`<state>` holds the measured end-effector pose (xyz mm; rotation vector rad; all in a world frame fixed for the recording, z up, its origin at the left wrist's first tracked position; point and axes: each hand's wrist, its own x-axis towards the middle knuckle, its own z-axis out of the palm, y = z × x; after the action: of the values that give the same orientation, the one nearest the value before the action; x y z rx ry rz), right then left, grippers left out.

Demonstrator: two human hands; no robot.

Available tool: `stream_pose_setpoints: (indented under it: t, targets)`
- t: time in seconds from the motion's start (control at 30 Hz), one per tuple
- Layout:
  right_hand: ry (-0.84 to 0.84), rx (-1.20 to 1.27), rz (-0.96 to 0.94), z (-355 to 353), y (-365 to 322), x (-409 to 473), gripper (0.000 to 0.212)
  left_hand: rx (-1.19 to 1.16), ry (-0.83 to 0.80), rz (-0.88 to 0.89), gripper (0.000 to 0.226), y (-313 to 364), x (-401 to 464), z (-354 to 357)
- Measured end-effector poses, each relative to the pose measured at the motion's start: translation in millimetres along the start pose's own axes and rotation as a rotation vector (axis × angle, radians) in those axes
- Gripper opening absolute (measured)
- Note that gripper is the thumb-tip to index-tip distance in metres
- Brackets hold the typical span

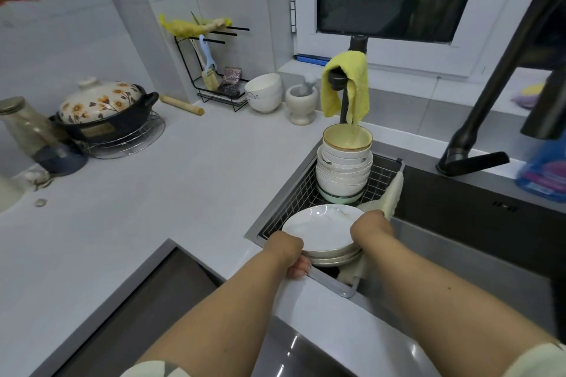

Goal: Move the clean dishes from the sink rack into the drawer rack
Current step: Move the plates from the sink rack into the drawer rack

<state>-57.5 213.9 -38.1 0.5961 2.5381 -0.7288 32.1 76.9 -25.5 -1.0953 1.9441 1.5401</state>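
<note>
Both forearms reach down into the sink rack (309, 193), where the left hand (289, 249) and right hand (369, 225) grip opposite edges of a stack of white plates (321, 232). Behind it in the same rack stands a pile of bowls (344, 165).

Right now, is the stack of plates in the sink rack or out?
In: the stack of plates sits inside the sink rack, gripped by both hands.
</note>
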Motion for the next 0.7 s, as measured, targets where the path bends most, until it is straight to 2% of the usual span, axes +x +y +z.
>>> stream_pose_setpoints:
  t: [0.1,0.27,0.4,0.5,0.7]
  targets:
    - [-0.001,0.124,0.004,-2,3,-2,0.046,-0.056,0.019,-0.003,0.029,0,0,2]
    - [-0.071,0.405,-0.001,-8,2,-11,0.008,-0.249,0.013,-0.009,0.029,5,-2,3]
    - [-0.095,0.564,0.02,-11,6,-17,0.01,-0.403,-0.033,-0.015,0.032,4,-6,5]
    - [-0.106,0.596,0.003,-15,11,-25,0.01,-0.473,-0.039,-0.032,0.027,3,-7,4]
    - [-0.024,0.59,-0.174,-28,9,-63,0.015,-0.551,-0.028,-0.022,0.022,-6,-23,-4]
